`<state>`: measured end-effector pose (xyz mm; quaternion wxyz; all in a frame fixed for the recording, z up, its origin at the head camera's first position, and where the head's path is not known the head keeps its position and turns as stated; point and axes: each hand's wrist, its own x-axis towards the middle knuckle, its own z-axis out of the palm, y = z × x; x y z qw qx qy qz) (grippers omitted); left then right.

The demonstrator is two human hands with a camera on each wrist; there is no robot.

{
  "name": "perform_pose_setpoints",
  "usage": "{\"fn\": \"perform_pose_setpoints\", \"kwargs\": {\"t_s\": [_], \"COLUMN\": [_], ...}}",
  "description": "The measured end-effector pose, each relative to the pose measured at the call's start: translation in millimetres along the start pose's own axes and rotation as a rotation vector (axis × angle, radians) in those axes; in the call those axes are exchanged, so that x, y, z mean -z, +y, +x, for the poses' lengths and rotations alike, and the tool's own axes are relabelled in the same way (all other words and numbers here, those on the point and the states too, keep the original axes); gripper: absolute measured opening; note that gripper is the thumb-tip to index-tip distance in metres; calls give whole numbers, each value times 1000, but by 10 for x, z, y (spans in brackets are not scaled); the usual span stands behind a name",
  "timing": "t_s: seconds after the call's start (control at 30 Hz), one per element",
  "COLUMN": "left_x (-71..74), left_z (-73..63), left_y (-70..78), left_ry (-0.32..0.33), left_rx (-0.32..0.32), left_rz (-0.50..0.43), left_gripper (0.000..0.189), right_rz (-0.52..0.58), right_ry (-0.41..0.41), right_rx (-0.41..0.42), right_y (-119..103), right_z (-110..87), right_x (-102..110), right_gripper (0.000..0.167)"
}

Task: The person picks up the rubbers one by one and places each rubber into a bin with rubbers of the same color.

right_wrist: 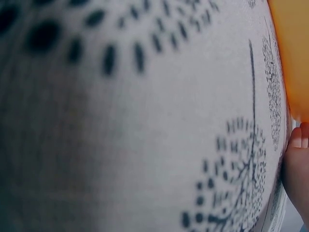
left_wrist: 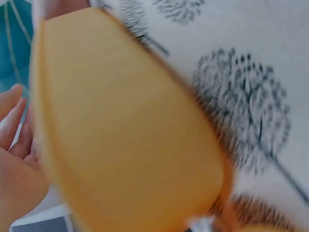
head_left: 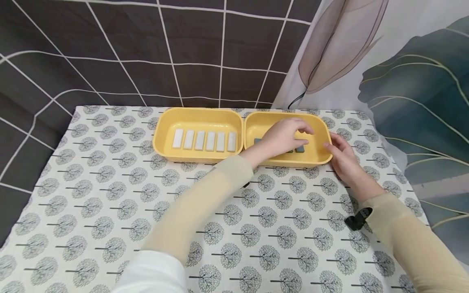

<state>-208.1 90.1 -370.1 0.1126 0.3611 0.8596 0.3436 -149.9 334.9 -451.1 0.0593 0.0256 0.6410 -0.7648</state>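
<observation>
Over the right yellow bin (head_left: 318, 151), my left hand (head_left: 285, 136) reaches across with its fingers loosely bent and nothing visible between them. Grey-green rectangular blocks (head_left: 300, 149) lie in that bin, partly hidden beneath the hand and wrist. At the bin's right end my right hand (head_left: 343, 156) holds the rim, thumb on the edge and fingers along the outer wall. The left wrist view shows the left hand (left_wrist: 19, 159) beside the bin's blurred yellow wall (left_wrist: 130, 121). Only a bit of the right hand (right_wrist: 298, 164) appears in its wrist view, near the yellow wall.
A second yellow bin (head_left: 201, 114) stands end to end with the first, on its left. In it several white blocks (head_left: 199, 140) stand in a row. Both bins are on a tree-print tablecloth (head_left: 110, 203). Behind are a dark gridded wall (head_left: 194, 44) and a leaf-print curtain (head_left: 421, 101).
</observation>
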Motion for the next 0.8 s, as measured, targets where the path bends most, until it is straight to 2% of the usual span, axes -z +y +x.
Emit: {"fn": "perform_pose_setpoints", "kwargs": {"t_s": [0.17,0.37,0.6,0.7,0.8], "left_x": [207,443,669,760,844], "left_z": [-236,-523,-913,-1074,-1259], "left_y": [34,-39,-180,-256,-359], "left_ry": [51,141,227,254,291], "left_rx": [-56,-92,-108,-100,-86], "left_rz": [-41,-48,67,134,174], "left_gripper": [34,36,42,48,54], "right_rz": [7,11,109,97,27], "right_ry": [-3,7,8,21,49], "right_rx": [-15,-21,-17,7,76], "right_y": [-14,-35,-86,-150,-223], "right_z": [5,31,20,-31,-88], "right_x": [5,-2,-58,-123,-213], "right_gripper": [38,46,48,53,59]}}
